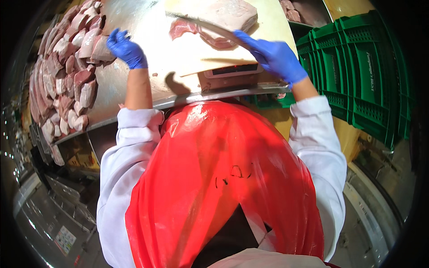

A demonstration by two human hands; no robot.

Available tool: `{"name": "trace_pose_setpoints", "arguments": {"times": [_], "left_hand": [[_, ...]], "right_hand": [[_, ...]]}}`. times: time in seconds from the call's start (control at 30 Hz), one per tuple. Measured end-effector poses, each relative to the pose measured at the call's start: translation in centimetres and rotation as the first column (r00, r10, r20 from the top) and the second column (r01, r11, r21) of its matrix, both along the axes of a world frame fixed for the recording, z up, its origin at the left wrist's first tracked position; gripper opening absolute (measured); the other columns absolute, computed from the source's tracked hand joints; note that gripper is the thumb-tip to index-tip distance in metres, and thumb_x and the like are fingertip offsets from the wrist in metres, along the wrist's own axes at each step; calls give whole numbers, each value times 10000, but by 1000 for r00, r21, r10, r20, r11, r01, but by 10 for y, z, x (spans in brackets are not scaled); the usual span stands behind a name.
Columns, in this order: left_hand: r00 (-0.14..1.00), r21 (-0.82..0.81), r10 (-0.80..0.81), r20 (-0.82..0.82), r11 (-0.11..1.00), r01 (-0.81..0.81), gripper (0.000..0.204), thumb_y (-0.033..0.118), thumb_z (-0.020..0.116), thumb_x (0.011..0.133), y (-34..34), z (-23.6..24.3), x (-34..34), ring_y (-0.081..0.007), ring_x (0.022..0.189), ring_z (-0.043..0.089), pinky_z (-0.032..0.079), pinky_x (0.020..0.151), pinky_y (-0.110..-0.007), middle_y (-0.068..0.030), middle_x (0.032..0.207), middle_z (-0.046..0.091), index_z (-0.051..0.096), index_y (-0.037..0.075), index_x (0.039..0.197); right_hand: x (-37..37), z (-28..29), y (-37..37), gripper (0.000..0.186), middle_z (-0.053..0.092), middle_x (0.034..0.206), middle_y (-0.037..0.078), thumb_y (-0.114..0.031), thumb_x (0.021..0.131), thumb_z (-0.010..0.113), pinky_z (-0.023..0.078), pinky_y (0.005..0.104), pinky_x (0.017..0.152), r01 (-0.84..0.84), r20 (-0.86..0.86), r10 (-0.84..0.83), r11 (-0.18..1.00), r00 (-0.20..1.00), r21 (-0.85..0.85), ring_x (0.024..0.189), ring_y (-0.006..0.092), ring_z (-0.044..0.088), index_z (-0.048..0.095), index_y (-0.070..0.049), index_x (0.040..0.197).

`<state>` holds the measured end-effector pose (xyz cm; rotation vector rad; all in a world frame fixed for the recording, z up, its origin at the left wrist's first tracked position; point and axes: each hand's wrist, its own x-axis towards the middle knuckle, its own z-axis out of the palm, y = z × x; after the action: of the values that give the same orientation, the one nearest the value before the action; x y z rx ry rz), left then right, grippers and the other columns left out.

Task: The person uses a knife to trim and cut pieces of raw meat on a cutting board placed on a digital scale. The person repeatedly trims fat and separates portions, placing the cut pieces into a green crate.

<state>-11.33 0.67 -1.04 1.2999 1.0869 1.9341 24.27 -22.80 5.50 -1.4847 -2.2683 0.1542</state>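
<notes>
My right hand (278,57), in a blue glove, is closed around the handle of a long knife (201,23). Its blade points left across a large pale piece of meat (230,20), with a pinker flap (183,29) at that piece's left end. The meat lies on a white cutting board (178,60). Over the metal table to the left, my gloved left hand (127,49) is raised with its fingers loosely bent and apart. It is beside the nearest cut piece (102,50) of a heap; whether they touch is unclear.
A heap of cut meat pieces (67,80) covers the left side of the metal table (120,85). A scale (234,71) sits under the board's near edge. Stacked green crates (353,71) stand at the right. More meat (291,11) lies in a container at the far right.
</notes>
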Motion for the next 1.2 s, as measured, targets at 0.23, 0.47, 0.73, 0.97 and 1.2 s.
{"name": "trace_pose_setpoints", "arguments": {"times": [0.23,0.47,0.73,0.97,1.2], "left_hand": [[958,157,209,-196,971,-179,233,142,523,1019,-103,60,-58,-202,855,647,519,767,-320,-128,1037,660,573,-27,1171],[930,103,126,-347,990,-96,223,36,584,949,-183,45,4,-181,876,611,506,806,-330,-119,1053,657,599,-9,1167],[449,15,-119,-885,959,284,231,138,764,834,-193,34,162,-281,684,634,511,605,-387,-85,828,640,679,91,1043],[266,-99,-133,-955,985,138,109,152,716,851,-197,1,160,-271,692,635,492,608,-416,-55,778,605,662,141,945],[252,-8,-37,-967,993,114,77,129,680,849,-205,-6,161,-262,647,590,454,580,-412,-60,731,549,607,121,874]], "right_hand": [[46,-1,47,728,609,774,117,-143,955,551,523,442,581,-341,307,346,937,886,-74,622,322,627,315,-396,1596],[162,24,19,819,637,812,113,-34,834,625,501,434,620,-212,481,400,892,780,-398,646,328,608,410,-326,1568],[162,19,26,685,693,1184,177,6,909,656,555,380,821,-243,-201,205,952,958,-185,898,340,687,480,-207,1536],[87,-2,51,667,717,1019,147,-48,908,667,563,419,718,-282,-47,278,942,959,-181,807,365,687,490,-233,1524],[73,-4,75,692,627,805,119,-172,992,514,540,430,588,-432,297,460,888,837,-159,635,332,635,293,-427,1596]]}}
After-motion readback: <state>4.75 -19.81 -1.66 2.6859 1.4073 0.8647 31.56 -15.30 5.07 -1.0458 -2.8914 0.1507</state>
